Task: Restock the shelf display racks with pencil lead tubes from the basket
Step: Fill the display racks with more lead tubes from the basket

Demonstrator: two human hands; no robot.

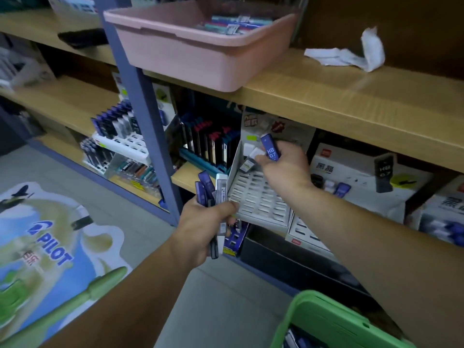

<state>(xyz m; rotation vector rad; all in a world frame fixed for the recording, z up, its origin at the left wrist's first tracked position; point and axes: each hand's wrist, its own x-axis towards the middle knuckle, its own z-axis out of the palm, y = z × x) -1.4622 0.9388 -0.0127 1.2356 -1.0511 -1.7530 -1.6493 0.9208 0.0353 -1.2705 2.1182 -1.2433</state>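
Pink plastic tub (200,59) sits on the upper shelf (351,96), overhanging its front edge, just right of the blue upright post (140,96). Crumpled white sheet (351,55), paper or cloth, lies on the same shelf toward its right end, well apart from the tub. Printed PILOT display board (50,247) lies flat on the floor (226,310) at left

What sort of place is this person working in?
Likely a stationery shop: wooden shelves carry display racks of pencil lead tubes, the right hand holds a blue tube marked HB 0.7, and a Pilot pen advertisement lies at lower left.
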